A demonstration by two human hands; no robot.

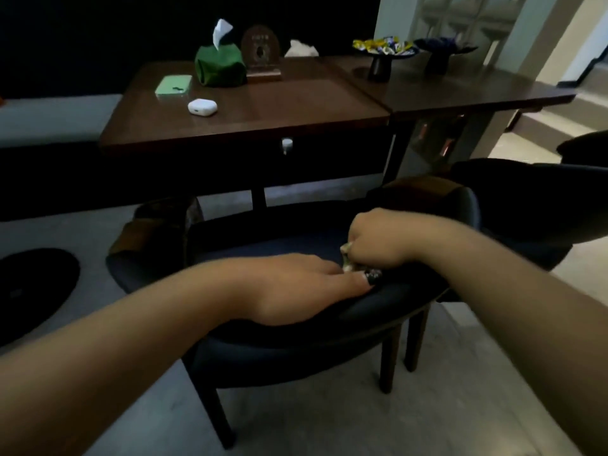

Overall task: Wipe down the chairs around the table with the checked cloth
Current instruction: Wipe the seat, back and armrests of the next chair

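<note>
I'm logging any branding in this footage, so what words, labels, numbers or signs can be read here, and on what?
None can be read.
Round wooden plaque on the table: pale marks near its top, too blurred to read.
Sweet wrappers in the black stand dish: print too small to read.
Green phone and white earbud case: no text visible.

The right hand [375,238] hides nearly all of the checked cloth [348,258]

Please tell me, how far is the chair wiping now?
Nothing visibly finished. In hand: the right hand grips the bunched checked cloth on the backrest of the near chair, while the left hand rests flat there. Left: the dark chair at right, judging by its untouched look.
</note>
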